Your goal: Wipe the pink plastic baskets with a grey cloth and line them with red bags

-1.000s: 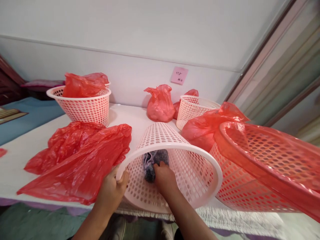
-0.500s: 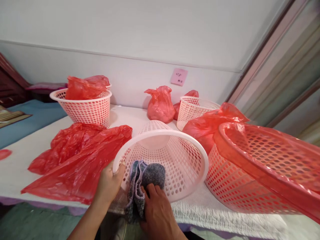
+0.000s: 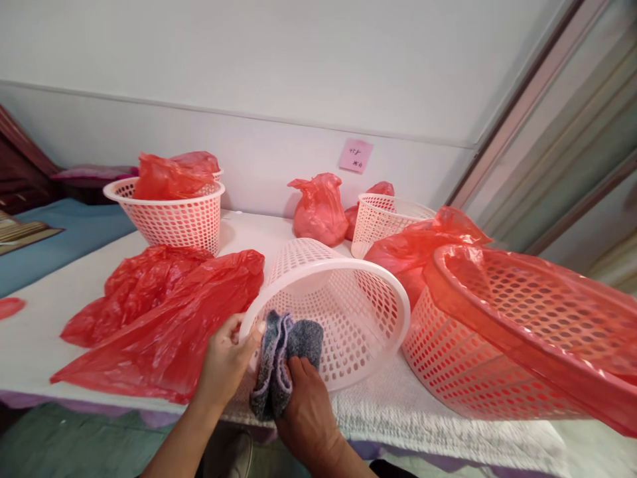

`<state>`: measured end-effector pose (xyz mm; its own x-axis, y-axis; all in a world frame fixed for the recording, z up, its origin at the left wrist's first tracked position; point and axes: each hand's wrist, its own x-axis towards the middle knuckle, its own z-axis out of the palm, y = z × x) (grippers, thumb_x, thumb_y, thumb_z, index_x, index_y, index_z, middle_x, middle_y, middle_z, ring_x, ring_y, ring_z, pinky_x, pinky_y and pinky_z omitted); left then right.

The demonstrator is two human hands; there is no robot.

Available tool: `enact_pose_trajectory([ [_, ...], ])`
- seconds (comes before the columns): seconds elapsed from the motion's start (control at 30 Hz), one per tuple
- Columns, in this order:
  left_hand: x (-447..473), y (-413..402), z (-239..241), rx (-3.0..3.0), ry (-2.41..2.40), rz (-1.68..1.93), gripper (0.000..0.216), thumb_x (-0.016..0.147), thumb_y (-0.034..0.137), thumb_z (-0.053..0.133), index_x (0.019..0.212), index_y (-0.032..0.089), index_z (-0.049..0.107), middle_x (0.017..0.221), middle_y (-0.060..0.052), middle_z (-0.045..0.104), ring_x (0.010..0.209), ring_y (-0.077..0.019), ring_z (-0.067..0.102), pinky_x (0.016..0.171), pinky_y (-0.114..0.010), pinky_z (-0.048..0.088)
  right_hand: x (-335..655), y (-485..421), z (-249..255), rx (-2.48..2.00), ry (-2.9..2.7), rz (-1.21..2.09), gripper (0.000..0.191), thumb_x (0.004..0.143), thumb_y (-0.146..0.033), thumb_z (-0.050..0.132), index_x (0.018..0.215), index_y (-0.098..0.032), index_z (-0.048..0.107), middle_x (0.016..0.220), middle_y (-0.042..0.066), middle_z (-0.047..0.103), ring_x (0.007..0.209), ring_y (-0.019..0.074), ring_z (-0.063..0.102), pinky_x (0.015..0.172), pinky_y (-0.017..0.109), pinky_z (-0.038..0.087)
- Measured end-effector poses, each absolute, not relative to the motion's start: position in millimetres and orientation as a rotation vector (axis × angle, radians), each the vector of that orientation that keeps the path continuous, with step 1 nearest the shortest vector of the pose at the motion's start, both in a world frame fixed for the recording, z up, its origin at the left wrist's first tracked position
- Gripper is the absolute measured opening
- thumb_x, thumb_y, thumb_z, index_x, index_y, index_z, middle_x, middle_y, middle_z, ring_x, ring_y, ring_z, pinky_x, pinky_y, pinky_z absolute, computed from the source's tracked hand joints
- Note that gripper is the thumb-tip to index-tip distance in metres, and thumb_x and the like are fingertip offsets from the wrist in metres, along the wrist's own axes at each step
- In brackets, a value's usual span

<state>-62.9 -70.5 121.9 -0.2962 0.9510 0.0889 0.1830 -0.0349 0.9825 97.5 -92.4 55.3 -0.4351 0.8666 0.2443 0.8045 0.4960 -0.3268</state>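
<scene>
the cloth (image 3: 305, 338) toward seven o'clock is speckled blue-grey with lilac edging. the basket (image 3: 343, 264) at six is white, patterned with rows of holes. the bag (image 3: 164, 325) at eight is translucent red; the note (image 3: 356, 155) at one, pink.

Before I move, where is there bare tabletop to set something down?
Bare white tabletop shows at the back between the upright left basket and middle red bag, and left of the crumpled red plastic. It's crowded from centre to right: tipped basket, red bundle, red-draped basket.

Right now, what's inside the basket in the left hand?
Inside the basket, only mesh shows; the gray cloth in the right hand, at its mouth, hides the lower left.
</scene>
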Motion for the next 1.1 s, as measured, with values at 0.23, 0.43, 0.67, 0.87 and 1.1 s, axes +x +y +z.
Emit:
enact_pose_trajectory([
  [0.23, -38, -74, 109, 1.05, 1.257, 1.293, 0.038, 0.082, 0.052, 0.059, 0.089, 0.015, 0.066, 0.079, -0.004, 0.069, 0.076, -0.0206, 0.065, 0.075, -0.033, 0.054, 91, -93, 90, -1.17, -2.076, 0.331, 0.012, 0.08, -0.017, 0.054, 0.091, -0.02, 0.059, 0.088, 0.006, 0.059, 0.083, 0.0228, 0.054, 0.071, 0.033, 0.042],
  [0.43, -39, -77, 102, 0.953, 1.297, 1.317, 0.042, 0.087, 0.054, 0.052, 0.092, 0.016, 0.067, 0.08, -0.004, 0.071, 0.082, -0.0221, 0.067, 0.078, -0.033, 0.054, 94, -89, 102, -1.074, -2.012, 0.712, 0.041, 0.061, -0.008, 0.057, 0.1, -0.021, 0.055, 0.096, 0.003, 0.06, 0.088, 0.0197, 0.059, 0.077, 0.027, 0.046],
  [0.67, -51, -75, 100, 1.107, 1.411, 1.398, 0.038, 0.085, 0.042, 0.058, 0.107, 0.012, 0.065, 0.112, -0.011, 0.072, 0.116, -0.0278, 0.061, 0.101, -0.037, 0.046, 123, -61, 92, -1.626, -2.414, 0.22, 0.031, 0.08, -0.009, 0.044, 0.1, -0.022, 0.064, 0.096, 0.009, 0.06, 0.089, 0.0253, 0.058, 0.071, 0.032, 0.041],
  [0.87, -49, -77, 105, 1.19, 1.422, 1.39, 0.038, 0.087, 0.045, 0.054, 0.106, 0.014, 0.066, 0.11, -0.01, 0.073, 0.109, -0.0267, 0.064, 0.097, -0.035, 0.048, 141, -36, 92, -1.862, -2.201, 0.296, 0.033, 0.076, -0.009, 0.047, 0.103, -0.02, 0.063, 0.101, 0.011, 0.063, 0.084, 0.0251, 0.064, 0.07, 0.032, 0.044],
  [1.1, -44, -80, 111, 1.401, 1.565, 1.293, 0.029, 0.085, 0.039, 0.051, 0.09, 0.017, 0.069, 0.08, -0.005, 0.071, 0.095, -0.027, 0.064, 0.094, -0.035, 0.047, 103, -61, 79, -1.286, -1.978, 0.726, 0.04, 0.067, -0.007, 0.053, 0.104, -0.02, 0.06, 0.098, 0.005, 0.064, 0.092, 0.0199, 0.061, 0.079, 0.026, 0.046],
])
